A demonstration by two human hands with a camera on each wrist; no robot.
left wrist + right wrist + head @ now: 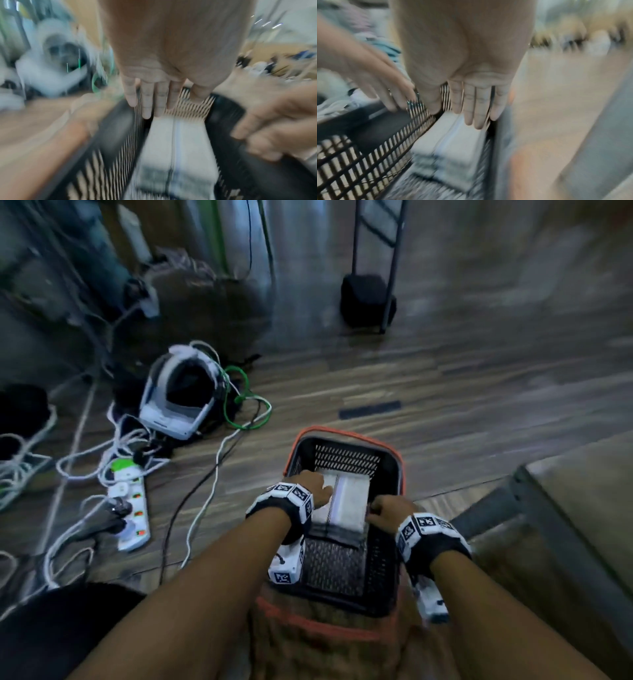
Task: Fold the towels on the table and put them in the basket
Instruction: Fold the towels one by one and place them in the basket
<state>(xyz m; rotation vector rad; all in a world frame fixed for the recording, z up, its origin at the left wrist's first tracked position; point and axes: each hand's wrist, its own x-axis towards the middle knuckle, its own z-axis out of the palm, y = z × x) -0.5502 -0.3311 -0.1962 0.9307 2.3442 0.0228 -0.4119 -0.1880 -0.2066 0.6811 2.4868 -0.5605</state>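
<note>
A black mesh basket (394, 559) with an orange rim stands on the wooden floor. Inside it a folded white towel (349, 498) lies on top of a darker grey folded towel (337, 534). My left hand (318, 486) is at the white towel's left edge, and in the left wrist view its fingers (150, 100) are straight, just above the towel (176, 142). Over the towel's near right corner is my right hand (387, 511), whose fingers (476, 108) are also straight, with the towel (453, 135) below them. Neither hand grips anything. Both wrist views are blurred.
A white headset (178, 398), a power strip (132, 508) and tangled cables lie on the floor to the left. A grey metal table frame (561, 525) stands close on the right. A black stand base (368, 299) sits farther back.
</note>
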